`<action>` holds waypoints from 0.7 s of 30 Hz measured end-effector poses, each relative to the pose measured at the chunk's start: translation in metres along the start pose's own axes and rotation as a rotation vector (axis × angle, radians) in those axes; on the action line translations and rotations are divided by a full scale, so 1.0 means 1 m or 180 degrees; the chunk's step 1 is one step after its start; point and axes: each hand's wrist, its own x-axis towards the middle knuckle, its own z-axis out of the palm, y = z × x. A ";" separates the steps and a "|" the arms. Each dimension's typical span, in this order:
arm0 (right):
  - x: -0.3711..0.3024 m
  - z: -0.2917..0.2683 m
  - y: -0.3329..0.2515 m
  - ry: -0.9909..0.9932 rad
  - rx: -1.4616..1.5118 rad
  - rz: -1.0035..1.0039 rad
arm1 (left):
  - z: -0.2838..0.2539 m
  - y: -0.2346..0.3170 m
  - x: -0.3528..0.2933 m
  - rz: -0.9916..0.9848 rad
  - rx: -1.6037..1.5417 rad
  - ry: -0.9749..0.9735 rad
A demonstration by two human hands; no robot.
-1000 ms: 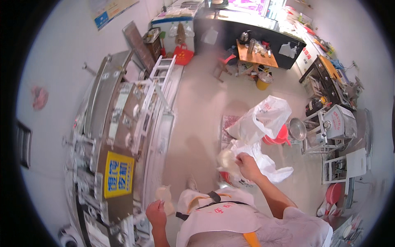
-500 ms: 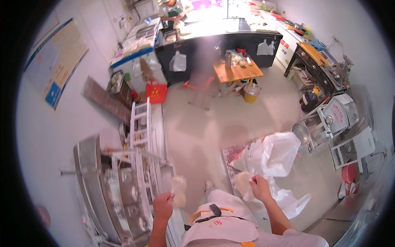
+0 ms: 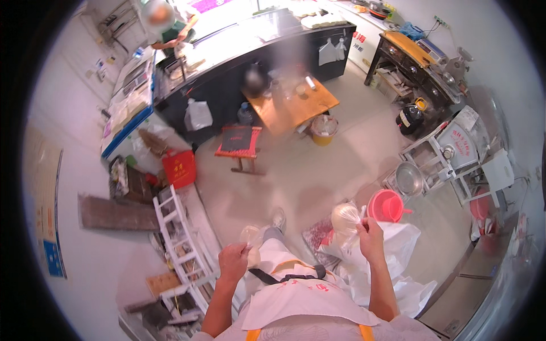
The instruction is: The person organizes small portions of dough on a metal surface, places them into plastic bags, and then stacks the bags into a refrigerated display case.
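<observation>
My left hand [image 3: 234, 262] is closed, pinching the gathered top of a clear plastic bag [image 3: 253, 257] with something pale inside. That bag hangs in front of my apron [image 3: 307, 307] and is partly hidden by my fingers. On the other side, my right hand [image 3: 371, 238] grips the twisted neck of a second clear plastic bag [image 3: 344, 218]. Its pale contents look rounded; I cannot tell what they are. Below and beside my right forearm spreads a large white plastic sack [image 3: 401, 244]. A pink basin [image 3: 387, 205] stands just beyond my right hand.
Ahead stand a wooden table [image 3: 318, 105], a low stool [image 3: 238, 142] and a yellow bucket [image 3: 322, 138]. A white ladder-like rack [image 3: 181, 241] runs along the left. At right are a metal bowl [image 3: 409, 178] and a white-framed machine [image 3: 455, 150]. Another person [image 3: 170, 28] works behind the dark counter [image 3: 222, 94].
My view has turned to the right and my body has moved forward. Both hands still hold their bags; the right one is raised past the white sack, and the pink basin has come into sight.
</observation>
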 end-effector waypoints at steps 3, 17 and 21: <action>0.060 0.004 -0.004 0.0375 0.0018 0.0171 | 0.010 0.007 0.120 0.0400 -0.0365 0.0056; 0.363 -0.082 -0.001 0.1187 0.0213 0.1099 | 0.103 0.209 0.565 0.1098 -0.0192 -0.0777; 0.477 -0.120 0.010 0.1061 -0.0010 0.1055 | 0.151 0.277 0.652 0.0733 -0.0428 -0.0866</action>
